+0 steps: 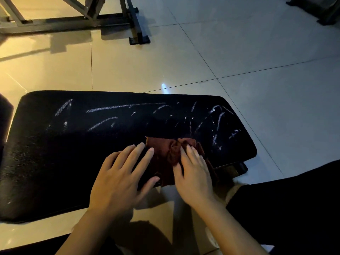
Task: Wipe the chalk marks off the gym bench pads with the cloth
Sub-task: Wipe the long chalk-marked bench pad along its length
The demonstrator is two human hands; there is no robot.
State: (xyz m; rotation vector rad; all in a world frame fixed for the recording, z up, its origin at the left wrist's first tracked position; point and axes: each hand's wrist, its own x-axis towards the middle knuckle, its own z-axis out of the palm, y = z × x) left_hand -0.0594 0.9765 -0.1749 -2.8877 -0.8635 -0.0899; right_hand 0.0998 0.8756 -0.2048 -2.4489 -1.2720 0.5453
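Bench pad: a black, textured, rectangular gym bench pad (pixel 55 162) lies across in front of me, above a glossy tiled floor (pixel 257 52).
Chalk marks: white chalk streaks (pixel 110 108) run across the far half of the pad, thickest toward its right end.
Cloth: a dark red, crumpled cloth (pixel 163 155) sits on the near right part of the pad, its lower edge hanging just over the pad's near side.
My left hand: my left hand (pixel 119 177) lies flat with fingers straight and spread, fingertips touching the cloth's left edge; it grasps nothing.
My right hand: my right hand (pixel 195 173) presses down on the bunched right part of the cloth, fingers mostly straight and close together.
Background: a grey metal equipment frame (pixel 92 17) with a black foot stands on the floor at upper left.
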